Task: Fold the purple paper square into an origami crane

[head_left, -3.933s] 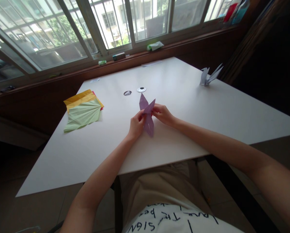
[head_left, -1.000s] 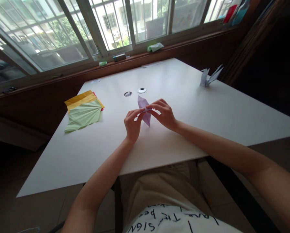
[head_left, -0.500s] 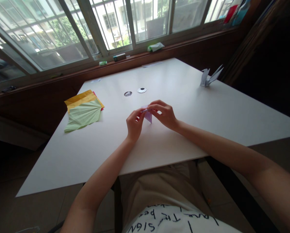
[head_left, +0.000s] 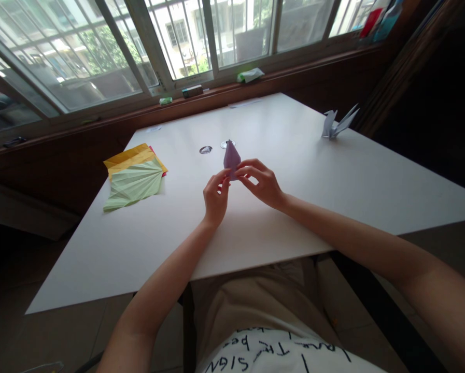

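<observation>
A small piece of folded purple paper (head_left: 231,156) stands upright between my hands, its narrow tip pointing up and away from me. My left hand (head_left: 215,198) pinches its lower left edge between thumb and fingertips. On the other side, my right hand (head_left: 264,182) pinches the lower right edge, with the outer fingers loosely curled. The paper's tip partly covers a round disc (head_left: 223,145) on the table behind it. Fingertips hide the paper's bottom corners.
The white table (head_left: 294,217) holds yellow paper (head_left: 129,157) and creased green paper (head_left: 135,185) at the left. Another round disc (head_left: 206,150) lies beyond my hands. A folded white paper crane (head_left: 335,124) stands at the far right. Small packets (head_left: 251,75) sit along the windowsill.
The purple paper has turned from pointing down toward me to pointing up and away, now overlapping one disc. Both hands stay in nearly the same place.
</observation>
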### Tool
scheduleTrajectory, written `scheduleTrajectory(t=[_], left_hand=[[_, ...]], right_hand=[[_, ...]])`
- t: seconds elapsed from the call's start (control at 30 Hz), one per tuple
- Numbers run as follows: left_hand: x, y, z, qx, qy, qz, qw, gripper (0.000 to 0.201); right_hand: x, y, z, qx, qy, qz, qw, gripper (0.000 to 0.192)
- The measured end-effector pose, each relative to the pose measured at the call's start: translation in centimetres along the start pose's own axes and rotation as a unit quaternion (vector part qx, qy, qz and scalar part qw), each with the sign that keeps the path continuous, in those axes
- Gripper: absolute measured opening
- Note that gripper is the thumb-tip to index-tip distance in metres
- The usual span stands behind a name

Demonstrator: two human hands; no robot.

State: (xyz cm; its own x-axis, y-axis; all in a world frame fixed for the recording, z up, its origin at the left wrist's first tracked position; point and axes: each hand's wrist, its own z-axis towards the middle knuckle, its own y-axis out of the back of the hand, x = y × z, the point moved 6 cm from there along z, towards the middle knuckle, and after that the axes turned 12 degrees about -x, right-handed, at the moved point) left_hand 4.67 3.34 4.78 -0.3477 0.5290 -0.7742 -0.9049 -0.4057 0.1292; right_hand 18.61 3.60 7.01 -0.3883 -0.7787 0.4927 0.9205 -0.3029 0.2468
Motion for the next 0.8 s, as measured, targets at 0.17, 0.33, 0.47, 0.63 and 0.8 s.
scheduleTrajectory(t=[0.17, 0.33, 0.47, 0.63, 0.8], left_hand=[[0.28, -0.03, 0.02, 0.002, 0.017, -0.003, 1.0, 0.042], [0.52, -0.07, 0.04, 0.006, 0.026, -0.004, 1.0, 0.042], [0.63, -0.04, 0.04, 0.002, 0.027, -0.007, 1.0, 0.04], [0.76, -0.06, 0.03, 0.005, 0.032, -0.003, 0.999, 0.039], [0.9, -0.09, 0.04, 0.005, 0.043, -0.008, 0.999, 0.039]], right_hand=[[-0.32, -0.11, 0.01, 0.01, -0.025, 0.009, 1.0, 0.026], [-0.44, -0.24, -0.05, 0.014, -0.018, 0.014, 1.0, 0.034], [-0.65, -0.33, -0.2, 0.015, -0.014, 0.005, 1.0, 0.035], [-0.93, -0.44, -0.35, 0.019, -0.017, -0.007, 1.0, 0.032], [-0.71, -0.45, -0.31, 0.02, -0.015, -0.012, 1.0, 0.026]])
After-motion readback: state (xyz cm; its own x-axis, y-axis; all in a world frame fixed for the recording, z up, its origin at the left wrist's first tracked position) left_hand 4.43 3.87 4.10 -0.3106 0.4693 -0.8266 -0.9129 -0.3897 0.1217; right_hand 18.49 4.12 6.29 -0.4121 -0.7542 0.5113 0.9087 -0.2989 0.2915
